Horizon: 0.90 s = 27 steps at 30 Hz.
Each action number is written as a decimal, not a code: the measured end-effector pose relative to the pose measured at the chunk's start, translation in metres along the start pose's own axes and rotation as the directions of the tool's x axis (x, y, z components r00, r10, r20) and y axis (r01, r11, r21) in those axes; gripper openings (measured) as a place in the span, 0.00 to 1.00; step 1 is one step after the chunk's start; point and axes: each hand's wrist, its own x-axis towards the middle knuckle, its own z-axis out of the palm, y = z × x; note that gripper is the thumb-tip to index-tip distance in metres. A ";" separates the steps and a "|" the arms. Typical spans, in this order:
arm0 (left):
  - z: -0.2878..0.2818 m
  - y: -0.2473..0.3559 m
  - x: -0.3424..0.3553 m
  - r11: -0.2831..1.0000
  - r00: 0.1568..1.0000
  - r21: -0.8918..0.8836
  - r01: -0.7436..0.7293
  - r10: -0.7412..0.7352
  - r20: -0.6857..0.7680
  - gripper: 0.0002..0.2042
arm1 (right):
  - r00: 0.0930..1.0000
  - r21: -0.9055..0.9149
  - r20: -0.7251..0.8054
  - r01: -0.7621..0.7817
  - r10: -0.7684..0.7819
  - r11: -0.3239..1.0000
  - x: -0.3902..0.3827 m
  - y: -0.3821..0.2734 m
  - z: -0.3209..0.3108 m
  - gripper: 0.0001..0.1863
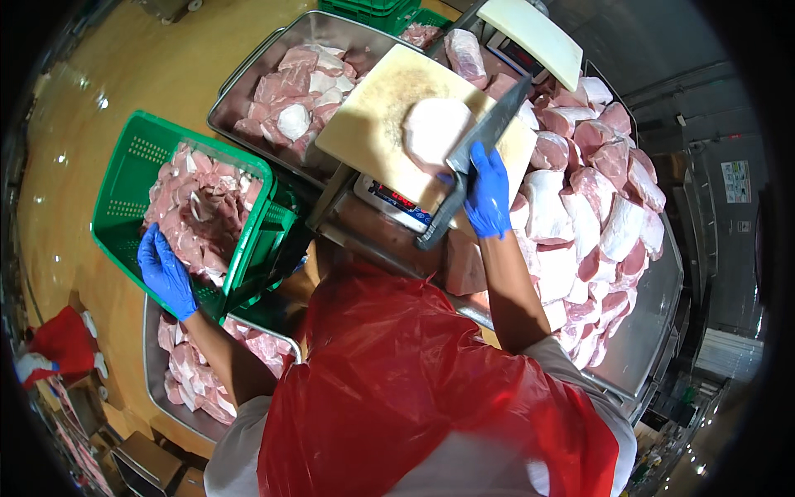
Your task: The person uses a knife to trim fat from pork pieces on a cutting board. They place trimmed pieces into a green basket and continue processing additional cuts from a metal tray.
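My right hand (489,192) in a blue glove is closed on a large knife (495,123) where the blade meets the dark handle. The blade slants up and to the right, over the edge of a pale cutting board (377,103). On the board, just left of the blade, lies a round piece of meat with a white fat side (436,132). My left hand (168,273), also gloved in blue, is at the near left side of a green crate (124,186), its fingers stretched out against the meat trimmings (203,203). I see nothing held in it.
A digital scale (389,203) sits under the board's near edge. Many meat blocks (580,215) are piled on the right-hand metal table. Metal tubs of meat stand behind (228,108) and below (157,398) the crate. Another person (66,344) is at the far left.
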 end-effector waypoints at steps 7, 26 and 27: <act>0.107 0.157 -0.029 0.890 0.956 -0.440 -0.123 0.225 0.189 0.09 | 0.819 -0.127 0.195 0.567 -0.540 0.814 -0.004 -0.120 0.072 0.08; 0.348 0.217 -0.361 0.743 0.126 -0.558 -0.370 0.636 0.762 0.27 | 0.908 0.136 -0.333 -0.220 0.253 0.966 -0.274 0.056 -0.222 0.15; 0.355 0.219 -0.366 0.811 0.079 -0.480 -0.334 0.532 0.843 0.27 | 0.920 0.153 -0.283 -0.234 0.269 0.960 -0.274 0.073 -0.236 0.15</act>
